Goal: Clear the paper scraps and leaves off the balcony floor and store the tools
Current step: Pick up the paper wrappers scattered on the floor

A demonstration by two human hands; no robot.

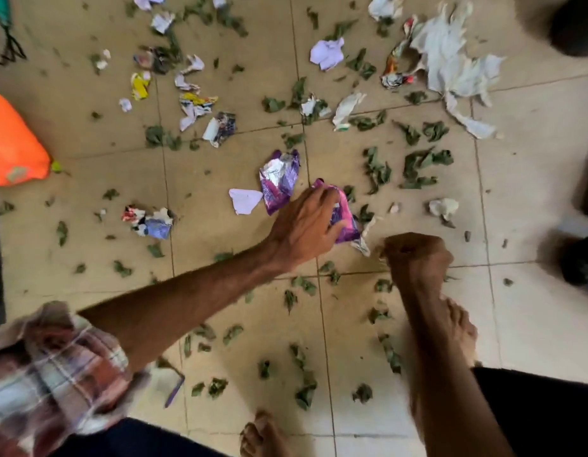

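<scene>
The left grip (305,225) reaches down to the beige tiled balcony floor (220,265), its fingers curled over a crumpled purple-and-pink foil wrapper (347,222) and pinching it near the top fold. The right grip (414,257) sits just beside it, balled into a fist; whether it holds anything I cannot tell. This wrapper looks almost weightless, thin and crackly, likely slick on its printed face, so a pinch on a raised crease should hold better than a flat press. A second crumpled purple-and-silver foil wrapper (279,183) and a flat pale lilac paper scrap (244,201) lie just to its left. The flat scrap probably needs a fingernail under one edge. The small wilted green leaves (378,173) scattered all around look limp and fragile, better gathered by sweeping than picked singly.
</scene>
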